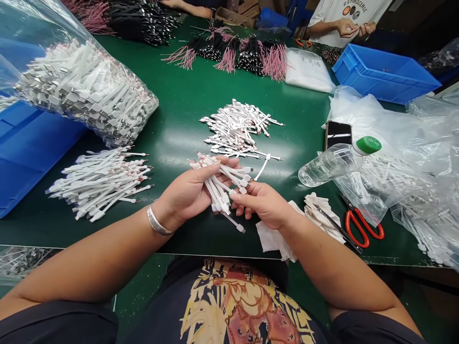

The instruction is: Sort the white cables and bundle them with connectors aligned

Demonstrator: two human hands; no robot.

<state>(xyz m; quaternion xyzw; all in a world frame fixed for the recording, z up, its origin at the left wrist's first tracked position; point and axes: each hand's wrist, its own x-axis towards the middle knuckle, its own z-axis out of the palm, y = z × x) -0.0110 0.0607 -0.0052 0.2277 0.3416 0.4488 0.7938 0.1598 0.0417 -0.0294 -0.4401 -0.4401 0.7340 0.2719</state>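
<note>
A long green workbench [179, 105] fills the view, with a blue plastic crate [28, 157] at the left, partly covered by a bulging clear plastic bag of white-tabbed cables [86, 91]. A second blue crate [383, 71] sits at the far right, and loose clear plastic bags [405, 138] heap along the right side. Across the bench, a co-worker's hands [349, 28] hold a sheet of paper in front of a white T-shirt. Bunches of black and pink wires [229, 55] lie along the far side, beside a white packet [308, 69].

Two loose piles of white-tabbed cables [236, 129] lie at the middle of the bench, one ahead of the hands and one to their left. The bundle of white-tabbed cables [222, 184] sits just above the near edge, between the hands. The left hand [190, 188], with a silver bangle [158, 222] at its wrist, has its fingers closed over the bundle. The right hand [261, 205] presses its curled fingers against the bundle's lower strands.

Past the right hand, a white cloth [315, 215] lies under a slim dark tool [333, 224]. Nearby are red-handled scissors [362, 229], a green-capped water bottle [332, 160] lying on its side, and a phone [338, 134] partly behind it.
</note>
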